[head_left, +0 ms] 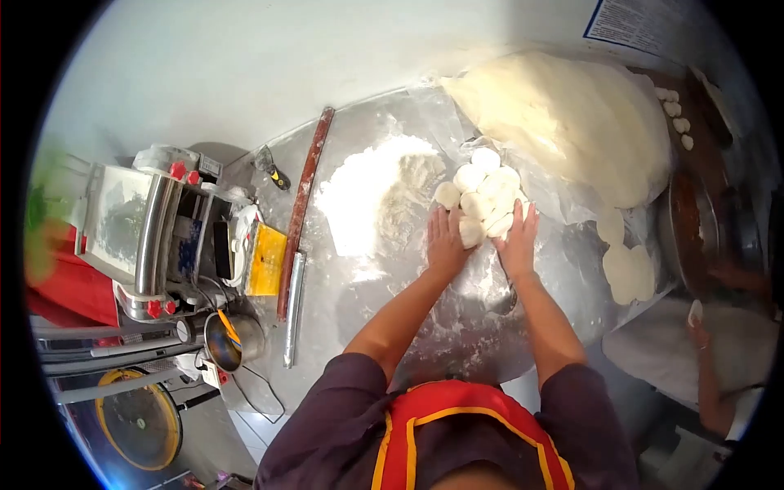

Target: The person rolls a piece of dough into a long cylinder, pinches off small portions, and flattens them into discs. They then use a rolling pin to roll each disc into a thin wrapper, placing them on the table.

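Observation:
A heap of round white dough pieces [490, 192] lies on the floured metal table, with several pieces overlapping. My left hand [447, 245] rests at the heap's near left side, fingers stretched out and touching the dough pieces there. At the near right side, my right hand [518, 245] has its fingers extended against the heap's edge. The two hands flank the near end of the heap, and the undersides of the fingers are hidden. Left of the heap spreads a mound of white flour [380, 196].
A large dough mass [563, 122] under plastic sits at the back right, with flat dough sheets [629, 269] nearer. Left are a long red-brown rod [306, 204], a metal rod [295, 310], a scraper [273, 170] and a roller machine [155, 233]. Another person's hand [698, 322] is far right.

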